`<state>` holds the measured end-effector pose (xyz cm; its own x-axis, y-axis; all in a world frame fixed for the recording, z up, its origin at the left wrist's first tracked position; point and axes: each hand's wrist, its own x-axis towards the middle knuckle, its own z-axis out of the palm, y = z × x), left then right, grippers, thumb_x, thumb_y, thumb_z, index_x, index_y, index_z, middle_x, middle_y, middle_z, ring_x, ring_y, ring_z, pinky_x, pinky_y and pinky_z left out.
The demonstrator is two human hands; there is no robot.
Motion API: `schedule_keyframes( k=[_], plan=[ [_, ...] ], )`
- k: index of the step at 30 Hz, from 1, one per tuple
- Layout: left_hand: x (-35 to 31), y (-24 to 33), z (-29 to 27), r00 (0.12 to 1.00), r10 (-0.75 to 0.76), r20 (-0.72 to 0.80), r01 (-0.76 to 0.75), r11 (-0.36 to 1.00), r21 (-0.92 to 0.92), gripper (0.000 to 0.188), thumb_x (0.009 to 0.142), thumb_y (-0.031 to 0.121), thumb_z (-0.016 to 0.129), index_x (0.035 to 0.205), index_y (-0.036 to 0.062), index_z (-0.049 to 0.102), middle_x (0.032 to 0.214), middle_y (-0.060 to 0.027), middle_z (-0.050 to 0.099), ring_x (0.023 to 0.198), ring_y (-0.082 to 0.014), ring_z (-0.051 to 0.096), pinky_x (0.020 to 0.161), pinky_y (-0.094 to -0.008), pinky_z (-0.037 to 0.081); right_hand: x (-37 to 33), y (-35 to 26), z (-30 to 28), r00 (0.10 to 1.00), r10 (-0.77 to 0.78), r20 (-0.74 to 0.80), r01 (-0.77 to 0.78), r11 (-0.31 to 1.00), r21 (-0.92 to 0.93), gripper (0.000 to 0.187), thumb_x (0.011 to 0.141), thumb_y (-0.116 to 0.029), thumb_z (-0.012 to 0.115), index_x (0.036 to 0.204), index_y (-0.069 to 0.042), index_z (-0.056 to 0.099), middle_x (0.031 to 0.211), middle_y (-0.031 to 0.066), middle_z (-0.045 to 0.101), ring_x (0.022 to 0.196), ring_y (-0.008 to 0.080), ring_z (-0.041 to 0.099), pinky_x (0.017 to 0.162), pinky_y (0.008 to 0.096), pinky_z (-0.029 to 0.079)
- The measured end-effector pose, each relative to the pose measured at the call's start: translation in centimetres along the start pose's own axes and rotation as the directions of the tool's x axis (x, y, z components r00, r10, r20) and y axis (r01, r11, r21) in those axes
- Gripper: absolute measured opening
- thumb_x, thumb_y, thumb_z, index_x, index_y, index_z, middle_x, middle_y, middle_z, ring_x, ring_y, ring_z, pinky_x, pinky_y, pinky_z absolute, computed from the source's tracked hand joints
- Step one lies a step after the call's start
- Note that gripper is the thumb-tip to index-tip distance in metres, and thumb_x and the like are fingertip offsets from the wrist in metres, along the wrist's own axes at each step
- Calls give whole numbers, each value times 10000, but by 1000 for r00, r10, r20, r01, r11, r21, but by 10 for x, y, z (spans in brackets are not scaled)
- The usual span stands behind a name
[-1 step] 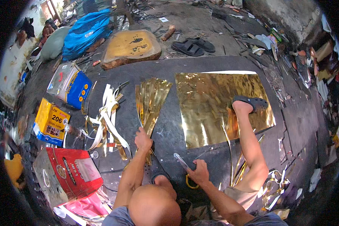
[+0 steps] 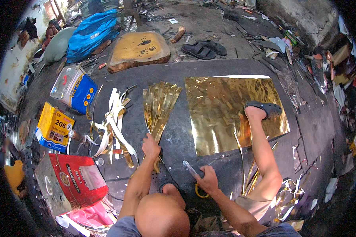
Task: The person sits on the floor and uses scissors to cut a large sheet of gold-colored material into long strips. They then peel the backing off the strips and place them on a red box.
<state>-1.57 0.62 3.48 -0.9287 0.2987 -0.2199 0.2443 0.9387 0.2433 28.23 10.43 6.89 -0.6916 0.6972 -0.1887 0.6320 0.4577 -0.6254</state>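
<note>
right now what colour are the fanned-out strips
Shiny gold; the fanned-out strips show best in the head view.

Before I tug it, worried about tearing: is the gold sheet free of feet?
No, the right foot's dark clog rests on the gold sheet.

Shiny gold strips [image 2: 162,104] lie in 1 bundle, fanned wide at the far end and gathered narrow nearer; a slim, pale-tipped tool [image 2: 191,168] slants toward them from the right

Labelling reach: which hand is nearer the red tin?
Left: the left hand, on the gold strips, is up and right of the red tin; the right hand lies farther right.
</note>
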Motion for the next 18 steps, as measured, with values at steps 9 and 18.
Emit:
schedule_keyframes(
  k=[9,18],
  plan=[
    [14,5,-75,985,51,163,-42,997,-62,532,721,241,748,1146,-7,547,1013,-256,678,970,-413,665,832,-471,534,95,-97,67,628,-65,775,-771,77,632,990,807,-778,525,1267,97,505,1259,228,587,1095,293,614,940,413,495],
    [-144,-71,-181,780,383,495,-29,812,-582,412,737,52,711,1127,22,585,905,-56,651,795,-133,604,736,-310,504,166,-135,79,857,-163,488,-426,-757,496,796,880,-706,428,1257,-13,534,1291,197,572,1134,346,589,933,536,487]
  ],
)
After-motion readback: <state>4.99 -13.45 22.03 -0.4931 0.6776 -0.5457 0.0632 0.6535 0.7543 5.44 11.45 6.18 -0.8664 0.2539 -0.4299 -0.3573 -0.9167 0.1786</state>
